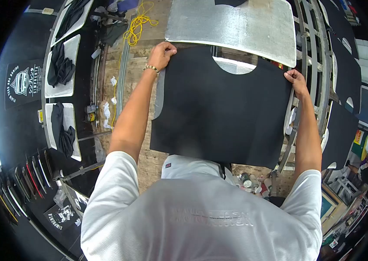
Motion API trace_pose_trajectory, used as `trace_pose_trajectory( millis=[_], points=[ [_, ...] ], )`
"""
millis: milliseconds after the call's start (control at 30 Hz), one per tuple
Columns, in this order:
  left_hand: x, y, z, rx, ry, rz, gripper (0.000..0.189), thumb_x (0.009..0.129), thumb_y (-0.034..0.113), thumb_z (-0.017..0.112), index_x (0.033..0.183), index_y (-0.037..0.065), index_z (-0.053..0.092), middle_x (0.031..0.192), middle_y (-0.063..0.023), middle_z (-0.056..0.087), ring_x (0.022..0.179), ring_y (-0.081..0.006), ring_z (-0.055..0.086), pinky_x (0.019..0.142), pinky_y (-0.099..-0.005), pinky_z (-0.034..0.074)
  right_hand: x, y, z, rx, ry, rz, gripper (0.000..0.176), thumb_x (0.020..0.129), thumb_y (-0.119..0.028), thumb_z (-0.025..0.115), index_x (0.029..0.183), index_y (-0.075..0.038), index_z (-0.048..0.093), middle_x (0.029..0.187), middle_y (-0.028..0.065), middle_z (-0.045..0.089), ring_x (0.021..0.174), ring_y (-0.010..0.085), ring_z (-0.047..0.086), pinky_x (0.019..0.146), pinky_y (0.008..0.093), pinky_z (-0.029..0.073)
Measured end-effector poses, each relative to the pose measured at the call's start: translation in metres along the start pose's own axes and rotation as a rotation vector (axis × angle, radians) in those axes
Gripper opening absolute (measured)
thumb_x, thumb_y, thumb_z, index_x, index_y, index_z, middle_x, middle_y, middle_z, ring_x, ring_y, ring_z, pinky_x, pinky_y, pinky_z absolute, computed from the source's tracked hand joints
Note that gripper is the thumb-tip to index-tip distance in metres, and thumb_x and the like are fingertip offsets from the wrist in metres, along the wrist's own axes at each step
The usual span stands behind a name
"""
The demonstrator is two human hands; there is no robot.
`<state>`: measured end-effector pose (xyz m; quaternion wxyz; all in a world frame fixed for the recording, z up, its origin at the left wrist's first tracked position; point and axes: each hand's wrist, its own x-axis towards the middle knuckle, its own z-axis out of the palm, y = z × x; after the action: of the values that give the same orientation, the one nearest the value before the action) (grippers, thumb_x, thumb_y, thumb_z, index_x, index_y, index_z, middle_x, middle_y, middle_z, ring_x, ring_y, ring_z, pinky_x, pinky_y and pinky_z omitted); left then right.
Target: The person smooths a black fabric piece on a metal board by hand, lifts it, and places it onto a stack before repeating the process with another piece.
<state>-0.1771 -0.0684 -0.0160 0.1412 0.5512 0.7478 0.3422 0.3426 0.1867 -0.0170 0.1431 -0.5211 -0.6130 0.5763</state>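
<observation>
A black cut fabric panel point(223, 108) with a curved neckline notch is spread between my two hands. My left hand point(162, 54), with a beaded bracelet at the wrist, pinches its far left corner. At the far right corner, my right hand point(296, 81) pinches the cloth between thumb and fingers. The panel hangs over a light grey board, whose surface shows at the notch and along the left side. Just beyond lies another silver-grey board point(236, 26), with a piece of black cloth at its far edge.
Slanted boards with crumpled black cloth point(61, 65) line the left side. A metal rail frame point(314, 52) runs along the right, with more black panels point(340, 135) beyond it. A yellow cord point(138, 24) lies on the wooden floor. Containers point(247, 179) stand below the panel.
</observation>
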Motion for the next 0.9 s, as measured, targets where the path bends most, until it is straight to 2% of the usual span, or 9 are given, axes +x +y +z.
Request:
trace_pose_trajectory(
  millis=[200, 267, 367, 467, 567, 633, 733, 800, 900],
  points=[
    [0.006, 0.018, -0.012, 0.096, -0.184, -0.209, 0.014, 0.085, 0.02, 0.069, 0.092, 0.007, 0.071, 0.093, -0.0148, 0.071, 0.089, -0.0337, 0.067, 0.08, -0.0421, 0.051, 0.005, 0.011, 0.009, -0.02, 0.046, -0.093, 0.013, 0.09, -0.017, 0.072, 0.093, -0.007, 0.065, 0.084, -0.0025, 0.062, 0.08, 0.0079, 0.055, 0.078, 0.0237, 0.043],
    [0.0, 0.022, -0.006, 0.181, 0.036, -0.247, 0.014, 0.086, 0.019, 0.066, 0.091, 0.007, 0.07, 0.094, -0.0149, 0.07, 0.091, -0.0347, 0.066, 0.082, -0.0431, 0.051, 0.009, 0.022, 0.006, -0.095, 0.172, -0.206, 0.019, 0.091, -0.022, 0.072, 0.097, -0.005, 0.066, 0.087, -0.0017, 0.063, 0.083, 0.0088, 0.056, 0.079, 0.0249, 0.045],
    [-0.029, 0.061, -0.008, 0.317, 0.291, 0.115, 0.015, 0.087, 0.011, 0.064, 0.101, 0.006, 0.067, 0.109, -0.0147, 0.066, 0.101, -0.0351, 0.061, 0.087, -0.0445, 0.048, -0.024, -0.01, 0.014, -0.109, 0.446, -0.342, 0.026, 0.092, -0.026, 0.07, 0.103, -0.002, 0.067, 0.092, 0.0046, 0.068, 0.088, 0.0128, 0.061, 0.086, 0.0272, 0.046],
    [-0.095, 0.126, 0.015, 0.293, 0.162, 0.288, 0.034, 0.09, 0.015, 0.061, 0.12, 0.001, 0.06, 0.13, -0.0222, 0.055, 0.121, -0.0419, 0.051, 0.103, -0.0514, 0.04, -0.1, -0.037, 0.041, -0.362, 0.548, -0.443, 0.027, 0.093, -0.021, 0.066, 0.109, 0.001, 0.066, 0.106, 0.0148, 0.069, 0.1, 0.0256, 0.064, 0.093, 0.0355, 0.046],
    [-0.168, 0.153, 0.048, 0.314, -0.248, 0.268, 0.065, 0.094, 0.035, 0.057, 0.146, 0.001, 0.037, 0.155, -0.0202, 0.031, 0.144, -0.0418, 0.027, 0.115, -0.0562, 0.023, -0.177, -0.013, 0.097, -0.686, 0.339, -0.695, 0.038, 0.094, -0.024, 0.06, 0.126, -0.002, 0.06, 0.133, 0.0207, 0.057, 0.127, 0.038, 0.05, 0.111, 0.0498, 0.034],
    [-0.176, 0.144, 0.042, 0.467, -0.301, 0.173, 0.071, 0.095, 0.043, 0.054, 0.151, 0.004, 0.031, 0.158, -0.0194, 0.025, 0.147, -0.0399, 0.021, 0.116, -0.0576, 0.019, -0.229, 0.017, 0.136, -1.033, 0.248, -0.463, 0.057, 0.096, -0.035, 0.055, 0.144, -0.006, 0.044, 0.152, 0.0189, 0.038, 0.142, 0.0394, 0.031, 0.116, 0.0573, 0.02],
    [-0.176, 0.088, 0.025, 0.64, -0.068, -0.065, 0.075, 0.096, 0.053, 0.048, 0.151, 0.005, 0.03, 0.159, -0.0189, 0.023, 0.147, -0.041, 0.019, 0.115, -0.06, 0.017, -0.261, 0.056, 0.126, -1.054, 0.389, -0.247, 0.068, 0.097, -0.043, 0.05, 0.153, -0.01, 0.029, 0.161, 0.0145, 0.021, 0.148, 0.0392, 0.017, 0.116, 0.0598, 0.015],
    [-0.182, 0.049, 0.008, 0.721, -0.015, -0.149, 0.075, 0.096, 0.055, 0.046, 0.151, 0.005, 0.031, 0.159, -0.0184, 0.023, 0.146, -0.0422, 0.019, 0.115, -0.0605, 0.018, -0.269, 0.075, 0.104, -1.018, 0.472, -0.197, 0.064, 0.1, -0.038, 0.046, 0.152, -0.004, 0.03, 0.158, 0.0203, 0.025, 0.146, 0.0411, 0.021, 0.117, 0.0558, 0.018],
    [-0.214, 0.014, -0.011, 0.72, 0.057, -0.569, 0.071, 0.098, 0.053, 0.043, 0.147, 0.002, 0.037, 0.155, -0.0224, 0.029, 0.144, -0.0438, 0.025, 0.115, -0.0558, 0.022, -0.286, 0.085, 0.091, -0.992, 0.493, -0.286, 0.06, 0.101, -0.03, 0.045, 0.15, 0.001, 0.029, 0.156, 0.0253, 0.025, 0.145, 0.0426, 0.023, 0.117, 0.0524, 0.02]
  ],
)
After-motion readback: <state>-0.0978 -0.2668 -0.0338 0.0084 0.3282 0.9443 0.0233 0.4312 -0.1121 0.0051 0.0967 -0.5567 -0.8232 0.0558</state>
